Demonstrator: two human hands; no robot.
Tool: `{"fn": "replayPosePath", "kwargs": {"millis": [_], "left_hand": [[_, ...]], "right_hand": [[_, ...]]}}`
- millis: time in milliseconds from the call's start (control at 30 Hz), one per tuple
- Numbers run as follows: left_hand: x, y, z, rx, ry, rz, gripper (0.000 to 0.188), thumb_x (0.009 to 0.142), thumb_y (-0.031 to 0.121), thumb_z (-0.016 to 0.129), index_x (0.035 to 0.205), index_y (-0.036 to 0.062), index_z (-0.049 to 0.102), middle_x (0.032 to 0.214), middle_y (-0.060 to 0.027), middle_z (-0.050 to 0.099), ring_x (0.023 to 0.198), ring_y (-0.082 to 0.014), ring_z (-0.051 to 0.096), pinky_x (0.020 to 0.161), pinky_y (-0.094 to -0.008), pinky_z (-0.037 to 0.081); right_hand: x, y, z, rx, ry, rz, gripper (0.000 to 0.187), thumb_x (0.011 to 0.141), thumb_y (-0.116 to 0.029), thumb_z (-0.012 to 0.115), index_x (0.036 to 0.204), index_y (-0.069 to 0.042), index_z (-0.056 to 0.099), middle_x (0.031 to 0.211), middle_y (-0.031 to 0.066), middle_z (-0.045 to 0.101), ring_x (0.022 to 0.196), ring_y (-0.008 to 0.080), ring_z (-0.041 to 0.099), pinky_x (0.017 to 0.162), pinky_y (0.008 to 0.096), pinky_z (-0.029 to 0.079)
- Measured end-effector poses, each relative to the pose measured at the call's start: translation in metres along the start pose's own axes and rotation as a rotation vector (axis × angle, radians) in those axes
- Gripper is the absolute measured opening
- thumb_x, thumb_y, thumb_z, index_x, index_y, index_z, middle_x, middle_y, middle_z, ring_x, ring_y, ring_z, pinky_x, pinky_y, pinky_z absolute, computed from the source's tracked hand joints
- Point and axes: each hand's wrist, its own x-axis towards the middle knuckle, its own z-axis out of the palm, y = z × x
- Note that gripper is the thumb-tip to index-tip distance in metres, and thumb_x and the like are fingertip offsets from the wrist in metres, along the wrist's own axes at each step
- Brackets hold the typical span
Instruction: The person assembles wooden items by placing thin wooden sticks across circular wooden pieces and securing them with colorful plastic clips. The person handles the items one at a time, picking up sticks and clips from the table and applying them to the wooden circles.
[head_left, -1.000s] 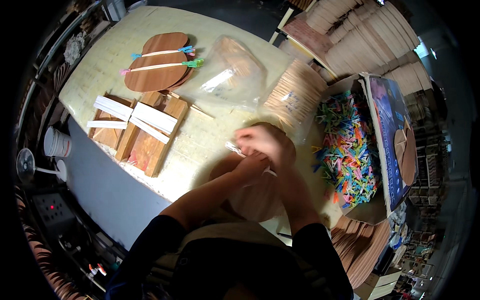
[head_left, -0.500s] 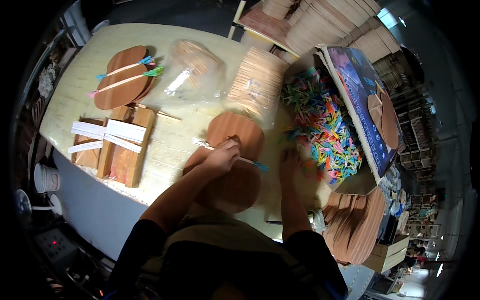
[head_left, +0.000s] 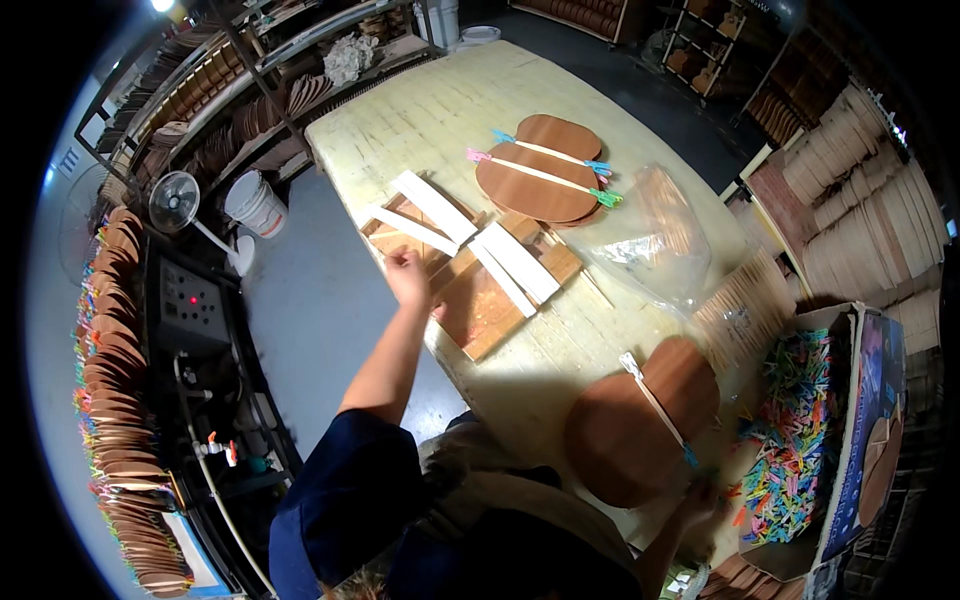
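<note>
My left hand [head_left: 408, 280], fingers curled together, is at the near left edge of a wooden tray [head_left: 470, 318] that carries white strips [head_left: 515, 262]. Whether anything is between its fingertips is too small to see. A brown, guitar-shaped wooden panel [head_left: 630, 430] lies in front of me. Across its waist runs a thin pale stick [head_left: 656, 408], with a white clip [head_left: 628, 362] at one end and a blue clip [head_left: 690, 455] at the other. My right hand [head_left: 703, 500] is low in shadow, between the panel and the box of clips; its fingers are unclear.
An open cardboard box holds many coloured clips [head_left: 795, 450] on the right. Clipped panels [head_left: 545, 172] lie beyond the tray. Beside them are a clear plastic bag [head_left: 650, 240] and a bundle of thin sticks [head_left: 745, 305]. A white bucket [head_left: 256, 205] and a fan [head_left: 176, 202] stand at left.
The view has turned left. My left hand has let go of the stick on the panel and moved left to the wooden tray. My right hand remains near the clip box.
</note>
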Motion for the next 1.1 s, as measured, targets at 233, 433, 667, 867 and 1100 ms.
{"fn": "replayPosePath", "kwargs": {"millis": [233,433,667,867,1100], "left_hand": [[0.097,-0.043,0.015,-0.108,-0.023,-0.504,0.014,0.082,0.01,0.065,0.075,-0.0015,0.06,0.061,-0.0046,0.055,0.048,-0.0158,0.052,0.044,-0.0284,0.042],[0.093,-0.035,0.014,-0.236,0.096,-0.606,0.007,0.076,0.002,0.068,0.074,0.0009,0.061,0.065,-0.004,0.058,0.051,-0.013,0.051,0.043,-0.025,0.039],[-0.052,0.061,0.026,-0.193,-0.473,0.331,0.003,0.084,0.005,0.062,0.084,0.0026,0.061,0.085,-0.0046,0.06,0.08,-0.0142,0.053,0.073,-0.0263,0.043],[-0.285,0.088,0.023,0.016,-1.445,0.991,0.011,0.07,-0.005,0.061,0.076,0.0036,0.056,0.091,-0.013,0.058,0.087,-0.0327,0.055,0.077,-0.0403,0.046],[-0.355,0.074,0.039,-0.136,-1.573,1.046,0.011,0.07,-0.004,0.061,0.076,0.0026,0.054,0.095,-0.0129,0.057,0.093,-0.0325,0.056,0.082,-0.0402,0.047]], "right_hand": [[-0.036,0.097,0.01,-0.548,-0.108,-0.157,0.009,0.079,-0.009,0.063,0.079,0.0,0.063,0.069,0.0031,0.061,0.059,0.0134,0.053,0.057,0.0312,0.048],[-0.048,0.116,0.008,-0.396,-0.133,-0.203,0.019,0.082,-0.025,0.063,0.079,-0.006,0.066,0.078,0.0091,0.065,0.068,0.0198,0.062,0.064,0.0356,0.051],[-0.078,-0.006,0.004,-0.464,-0.187,-0.272,0.027,0.08,-0.019,0.06,0.104,-0.006,0.062,0.097,0.016,0.062,0.09,0.0324,0.06,0.082,0.0409,0.048],[-0.072,-0.047,-0.009,-0.153,-0.177,0.17,0.024,0.085,-0.013,0.056,0.106,-0.002,0.06,0.094,0.0113,0.063,0.081,0.0222,0.062,0.07,0.0345,0.05],[-0.087,-0.041,-0.022,1.012,-0.006,0.76,0.019,0.089,-0.013,0.056,0.102,0.001,0.056,0.086,0.0091,0.062,0.075,0.0196,0.062,0.067,0.0331,0.053]]}}
